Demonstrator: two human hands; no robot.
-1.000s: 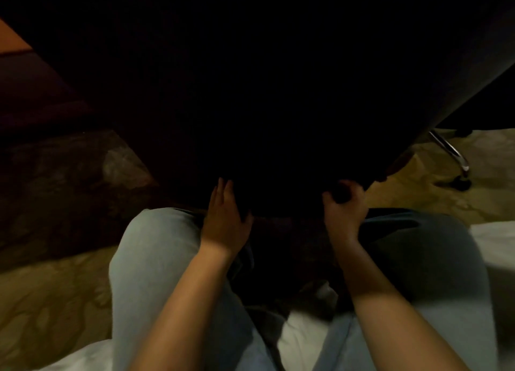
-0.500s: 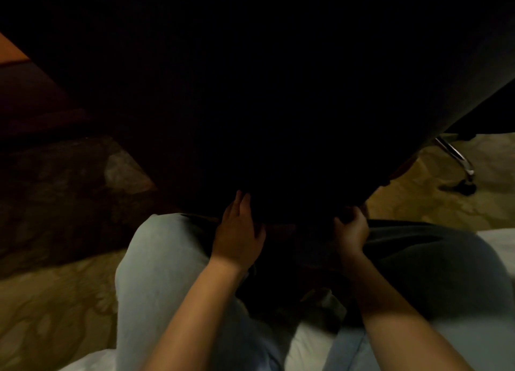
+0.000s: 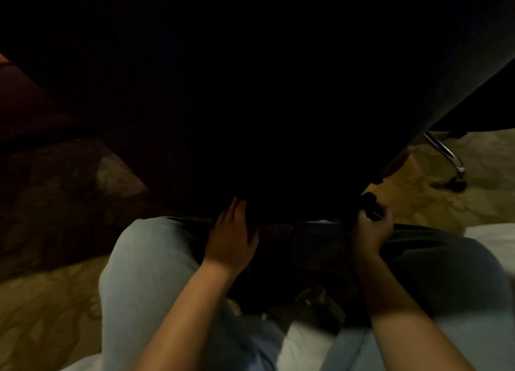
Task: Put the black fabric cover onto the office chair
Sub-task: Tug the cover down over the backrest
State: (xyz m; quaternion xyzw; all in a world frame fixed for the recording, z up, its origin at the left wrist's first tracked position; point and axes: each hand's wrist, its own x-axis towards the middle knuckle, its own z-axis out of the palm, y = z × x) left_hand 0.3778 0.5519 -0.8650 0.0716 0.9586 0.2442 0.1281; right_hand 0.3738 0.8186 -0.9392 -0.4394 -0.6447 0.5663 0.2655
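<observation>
Two hands, one black fabric cover (image 3: 264,105) over one chrome-legged office chair (image 3: 446,154). The left hand (image 3: 231,236) lies flat on its hem. The right hand (image 3: 372,231), further outward than before, keeps a tight curled grip on the hem, and the cover rises above that grip.

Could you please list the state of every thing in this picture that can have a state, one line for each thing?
Black fabric cover: draped over the chair, hanging down to the person's knees; too dark to tell if it is fully on.
Left hand: fingers straight, pressed flat against the cover's lower part.
Right hand: fingers curled, gripping the cover's lower edge.
Shiny metal chair leg: uncovered, its black caster resting on the floor.
</observation>
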